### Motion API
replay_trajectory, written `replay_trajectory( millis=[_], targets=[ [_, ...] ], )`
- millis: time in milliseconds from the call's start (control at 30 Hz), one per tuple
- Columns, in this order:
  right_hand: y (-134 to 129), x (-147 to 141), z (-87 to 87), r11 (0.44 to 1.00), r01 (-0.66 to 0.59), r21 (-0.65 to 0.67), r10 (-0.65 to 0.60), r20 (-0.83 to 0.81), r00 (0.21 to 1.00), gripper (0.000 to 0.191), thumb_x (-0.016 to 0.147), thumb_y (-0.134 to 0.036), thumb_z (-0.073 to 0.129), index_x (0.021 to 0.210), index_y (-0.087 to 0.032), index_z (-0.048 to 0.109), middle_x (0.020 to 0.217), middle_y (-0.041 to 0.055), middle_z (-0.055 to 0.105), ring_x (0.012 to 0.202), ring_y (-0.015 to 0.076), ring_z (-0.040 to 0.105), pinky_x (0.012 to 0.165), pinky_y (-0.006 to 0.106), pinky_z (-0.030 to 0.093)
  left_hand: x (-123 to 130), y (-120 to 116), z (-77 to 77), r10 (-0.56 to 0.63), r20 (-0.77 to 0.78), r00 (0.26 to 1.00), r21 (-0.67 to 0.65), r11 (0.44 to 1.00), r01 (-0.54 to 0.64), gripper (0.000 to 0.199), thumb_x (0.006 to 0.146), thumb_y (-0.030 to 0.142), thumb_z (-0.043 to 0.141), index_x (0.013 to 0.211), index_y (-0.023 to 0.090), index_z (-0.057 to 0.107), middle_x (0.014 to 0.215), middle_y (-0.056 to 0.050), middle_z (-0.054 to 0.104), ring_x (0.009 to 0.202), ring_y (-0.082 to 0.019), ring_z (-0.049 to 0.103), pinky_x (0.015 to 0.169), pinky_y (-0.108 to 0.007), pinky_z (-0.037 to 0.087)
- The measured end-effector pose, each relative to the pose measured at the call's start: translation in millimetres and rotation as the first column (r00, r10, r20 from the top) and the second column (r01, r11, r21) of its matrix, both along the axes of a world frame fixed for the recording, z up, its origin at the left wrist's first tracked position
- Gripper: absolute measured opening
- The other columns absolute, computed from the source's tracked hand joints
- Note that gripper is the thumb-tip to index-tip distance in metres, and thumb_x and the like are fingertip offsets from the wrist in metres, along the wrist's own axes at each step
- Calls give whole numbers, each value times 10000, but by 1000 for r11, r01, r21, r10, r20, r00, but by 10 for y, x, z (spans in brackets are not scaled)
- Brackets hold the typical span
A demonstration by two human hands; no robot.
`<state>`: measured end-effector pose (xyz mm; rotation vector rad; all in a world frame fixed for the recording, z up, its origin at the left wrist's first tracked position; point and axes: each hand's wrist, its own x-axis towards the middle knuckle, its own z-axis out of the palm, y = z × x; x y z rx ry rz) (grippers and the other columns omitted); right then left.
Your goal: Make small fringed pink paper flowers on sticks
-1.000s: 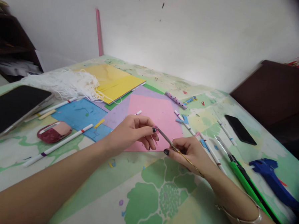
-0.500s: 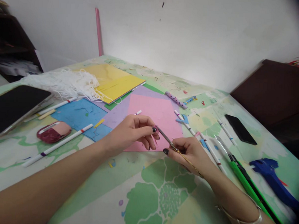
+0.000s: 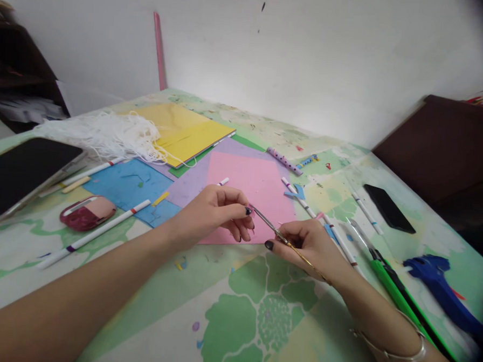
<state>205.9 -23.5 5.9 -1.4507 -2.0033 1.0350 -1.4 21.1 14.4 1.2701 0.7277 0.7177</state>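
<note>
My right hand (image 3: 309,246) is closed on a slim pair of scissors (image 3: 268,222) with silver blades and gold-coloured handles, pointing up and to the left. My left hand (image 3: 226,212) pinches a tiny pink scrap (image 3: 250,206) between thumb and fingertip, right at the scissor tips. Its other fingers curl loosely and hide part of the scrap. Both hands hover over the near edge of a pink sheet (image 3: 245,173), which overlaps a purple sheet (image 3: 188,178).
On the left lie a blue sheet (image 3: 123,183), white string (image 3: 118,134), a yellow sheet (image 3: 187,127), a phone (image 3: 23,169) and a maroon-pink case (image 3: 88,213). Rightward are white markers (image 3: 305,206), a green cutter (image 3: 401,297), a blue glue gun (image 3: 442,289) and another phone (image 3: 389,209).
The scissors and my right hand have shifted very slightly, with the tips still at the pink scrap. My left hand stays nearly in place.
</note>
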Motion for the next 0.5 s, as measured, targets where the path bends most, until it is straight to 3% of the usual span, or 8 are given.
replay_trajectory(
  millis=[500],
  targets=[
    [-3,0,-2,999,-5,-37,4,-15,1000,306,717,-280,586,512,-162,391,503,-67,225,478,54,206,421,219,149,-3,7,-26,-25,-29,999,-14,1000,25,128,749,70,490,662,101,579,610,-26,632,534,-129,638,505,-211,498]
  ],
)
